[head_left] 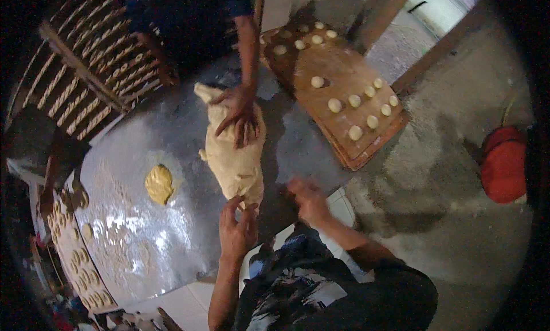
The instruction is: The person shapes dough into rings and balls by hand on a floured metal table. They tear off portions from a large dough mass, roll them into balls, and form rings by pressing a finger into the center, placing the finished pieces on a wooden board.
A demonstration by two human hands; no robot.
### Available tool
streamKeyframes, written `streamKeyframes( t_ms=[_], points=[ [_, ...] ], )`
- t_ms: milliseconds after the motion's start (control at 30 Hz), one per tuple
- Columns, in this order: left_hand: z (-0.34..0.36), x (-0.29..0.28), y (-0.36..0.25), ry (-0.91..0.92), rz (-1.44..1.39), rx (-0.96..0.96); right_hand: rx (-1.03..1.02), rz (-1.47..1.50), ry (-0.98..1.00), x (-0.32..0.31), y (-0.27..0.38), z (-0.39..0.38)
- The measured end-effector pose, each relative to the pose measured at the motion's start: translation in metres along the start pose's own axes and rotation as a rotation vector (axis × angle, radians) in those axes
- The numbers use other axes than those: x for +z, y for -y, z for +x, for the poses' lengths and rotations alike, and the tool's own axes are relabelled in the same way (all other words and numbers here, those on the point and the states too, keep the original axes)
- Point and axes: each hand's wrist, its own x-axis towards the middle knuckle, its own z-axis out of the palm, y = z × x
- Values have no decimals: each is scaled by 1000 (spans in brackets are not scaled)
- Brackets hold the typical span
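A long mound of pale dough (pixel 232 162) lies on the metal-topped table (pixel 129 256). My left hand (pixel 238 228) grips its near end with bent fingers. My right hand (pixel 309 202) is blurred by motion to the right of the dough, apart from it; its fingers are smeared. A co-worker's hand (pixel 240 116) presses spread-fingered on the upper part of the dough. A soft yellow lump (pixel 158 184) sits on the table left of the dough.
Stacked wooden boards (pixel 338 85) with several dough balls lie at back right. Racks of shaped pieces (pixel 91 62) stand back left; a tray of pieces (pixel 80 262) runs along the left edge. A co-worker (pixel 183 16) stands opposite. A red object (pixel 503 165) is on the right.
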Motion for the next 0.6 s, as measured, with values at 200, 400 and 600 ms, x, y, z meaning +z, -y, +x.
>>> streamKeyframes(
  t_ms=[200, 400, 600],
  points=[
    [21, 9, -37, -9, -96, -35, -29, 129, 64, 20, 19, -31],
    [44, 39, -63, 333, 56, -327, 506, 931, 0, -31, -7, -56],
    [73, 49, -71, 120, -256, -63, 926, 1318, -146, -59, 55, -32]
  ],
)
